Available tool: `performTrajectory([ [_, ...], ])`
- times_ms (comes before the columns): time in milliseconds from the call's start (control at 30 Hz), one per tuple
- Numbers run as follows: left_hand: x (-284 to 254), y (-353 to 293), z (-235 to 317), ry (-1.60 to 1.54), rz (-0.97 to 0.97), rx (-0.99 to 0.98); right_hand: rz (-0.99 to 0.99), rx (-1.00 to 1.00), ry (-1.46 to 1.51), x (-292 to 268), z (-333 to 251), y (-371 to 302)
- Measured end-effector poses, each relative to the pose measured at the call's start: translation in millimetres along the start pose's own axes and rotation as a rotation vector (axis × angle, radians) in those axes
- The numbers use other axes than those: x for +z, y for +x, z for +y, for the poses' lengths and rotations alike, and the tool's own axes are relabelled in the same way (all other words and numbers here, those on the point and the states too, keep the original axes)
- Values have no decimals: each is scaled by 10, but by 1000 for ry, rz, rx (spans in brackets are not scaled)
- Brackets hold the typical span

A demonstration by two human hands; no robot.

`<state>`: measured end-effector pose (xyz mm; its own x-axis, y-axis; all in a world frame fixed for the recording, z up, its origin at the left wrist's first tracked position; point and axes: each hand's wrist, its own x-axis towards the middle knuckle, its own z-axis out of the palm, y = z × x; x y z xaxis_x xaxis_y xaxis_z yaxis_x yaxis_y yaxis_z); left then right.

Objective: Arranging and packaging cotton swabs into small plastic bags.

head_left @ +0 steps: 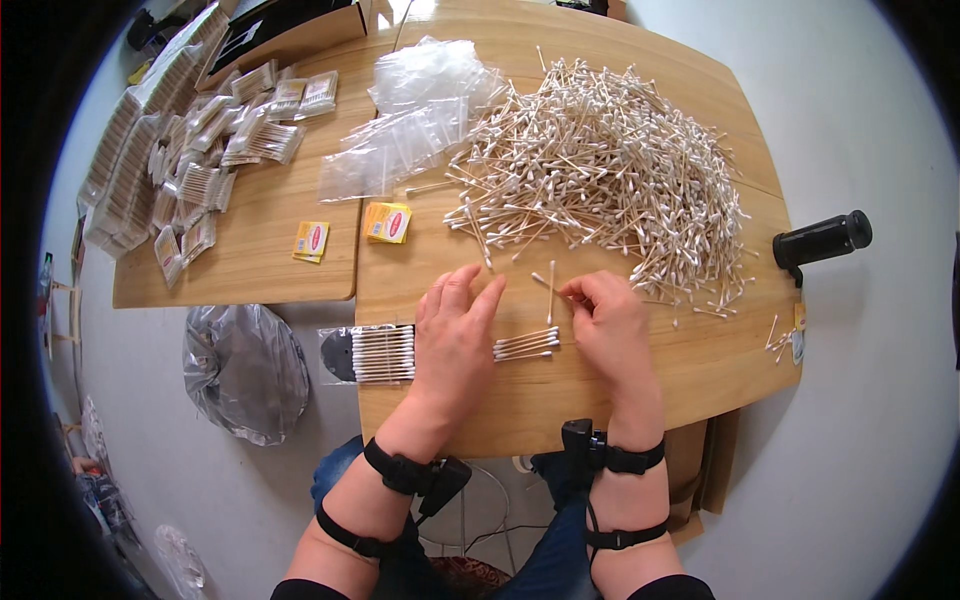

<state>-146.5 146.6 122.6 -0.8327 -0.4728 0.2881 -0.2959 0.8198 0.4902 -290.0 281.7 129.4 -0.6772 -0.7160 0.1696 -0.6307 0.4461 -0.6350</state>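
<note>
My left hand (452, 345) lies low over the table with its fingers stretched forward and thumb apart. Left of it, a neat row of cotton swabs (384, 354) lies on a clear bag over a dark round shape (338, 354). Right of the hand is a small bundle of swabs (527, 344), its left ends hidden by the hand. My right hand (612, 325) is closed in a pinch at thumb and forefinger, on what looks like a cotton swab (543, 281). Another swab (551, 305) lies lengthwise by those fingertips.
A big heap of loose swabs (610, 160) covers the far right. Beyond my left hand are clear bags (400, 150) and yellow cards (387, 222). Packed swab bags (200, 180) crowd the far left. A black cylinder (822, 238) juts at the right edge.
</note>
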Motion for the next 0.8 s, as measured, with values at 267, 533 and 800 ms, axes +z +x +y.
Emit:
performTrajectory([
  [267,92,57,1,113,-20,-32,87,-40,-129,222,-307,16],
  [533,91,118,-86,133,-20,-10,16,89,108,173,-141,8],
  [800,111,193,-122,159,29,-29,-41,-80,15,131,-208,7],
])
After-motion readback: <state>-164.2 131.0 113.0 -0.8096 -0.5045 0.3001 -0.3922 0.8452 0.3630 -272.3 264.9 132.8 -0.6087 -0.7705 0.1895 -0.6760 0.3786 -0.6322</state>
